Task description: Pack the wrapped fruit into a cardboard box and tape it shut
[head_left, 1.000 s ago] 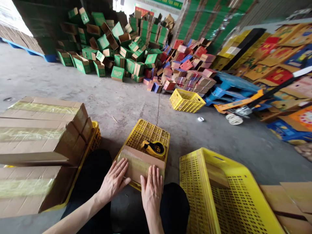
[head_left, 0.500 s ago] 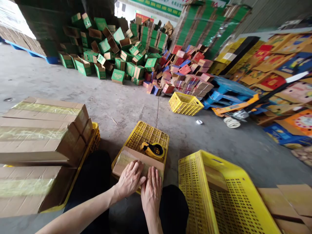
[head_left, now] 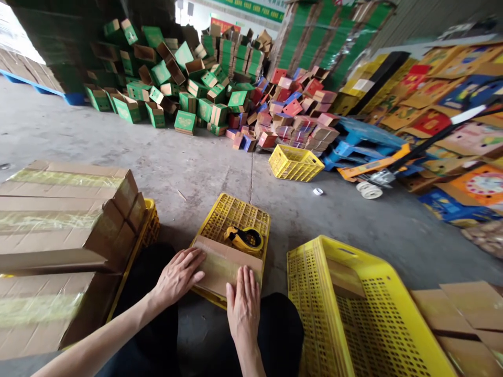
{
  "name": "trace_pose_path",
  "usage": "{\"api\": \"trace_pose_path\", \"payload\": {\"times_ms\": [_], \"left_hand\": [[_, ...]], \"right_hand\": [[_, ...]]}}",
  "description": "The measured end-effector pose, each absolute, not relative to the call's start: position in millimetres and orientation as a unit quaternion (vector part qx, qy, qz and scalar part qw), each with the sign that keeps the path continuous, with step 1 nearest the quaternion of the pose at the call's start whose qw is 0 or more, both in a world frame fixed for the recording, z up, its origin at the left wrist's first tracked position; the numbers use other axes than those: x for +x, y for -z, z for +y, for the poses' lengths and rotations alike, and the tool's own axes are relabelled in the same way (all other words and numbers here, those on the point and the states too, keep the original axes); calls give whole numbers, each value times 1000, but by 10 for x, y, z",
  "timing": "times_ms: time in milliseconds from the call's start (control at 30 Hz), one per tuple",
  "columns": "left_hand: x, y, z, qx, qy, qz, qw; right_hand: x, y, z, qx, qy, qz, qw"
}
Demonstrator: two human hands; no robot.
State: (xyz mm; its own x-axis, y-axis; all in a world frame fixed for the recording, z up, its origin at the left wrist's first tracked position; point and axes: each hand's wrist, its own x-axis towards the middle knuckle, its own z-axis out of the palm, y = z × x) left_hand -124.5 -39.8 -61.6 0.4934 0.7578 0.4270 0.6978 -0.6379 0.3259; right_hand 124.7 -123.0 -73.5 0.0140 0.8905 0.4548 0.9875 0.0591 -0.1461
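Observation:
A small brown cardboard box point(head_left: 223, 262) with a strip of clear tape along its top lies on an upturned yellow crate point(head_left: 236, 212) in front of my knees. My left hand point(head_left: 176, 275) lies flat with fingers spread on the box's left end. My right hand point(head_left: 244, 303) presses flat on its near right edge. A yellow and black tape dispenser point(head_left: 241, 238) rests on the crate just behind the box.
Taped brown boxes point(head_left: 66, 209) are stacked on a yellow crate at my left. A large yellow crate point(head_left: 353, 309) lies on its side at my right, with flat cardboard point(head_left: 459, 314) beyond it. Heaps of green point(head_left: 176, 78) and red boxes, another yellow crate point(head_left: 294, 162) and a pallet jack point(head_left: 377, 167) stand farther off.
My left hand has slid from the middle of the box, next to my right hand, out to its left end. My right hand has stayed where it was.

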Motion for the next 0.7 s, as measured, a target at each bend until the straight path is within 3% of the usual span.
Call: {"api": "trace_pose_path", "payload": {"times_ms": [267,567,700], "left_hand": [[-1169,837,-555,834,-307,452,85],[-1238,1070,-603,827,-331,420,175],[-1281,1096,-605,833,-323,419,160]], "right_hand": [[1127,733,-1265,-698,90,-681,200],[282,657,-1075,-631,-37,-748,203],[368,631,-1020,-618,-41,-759,201]]}}
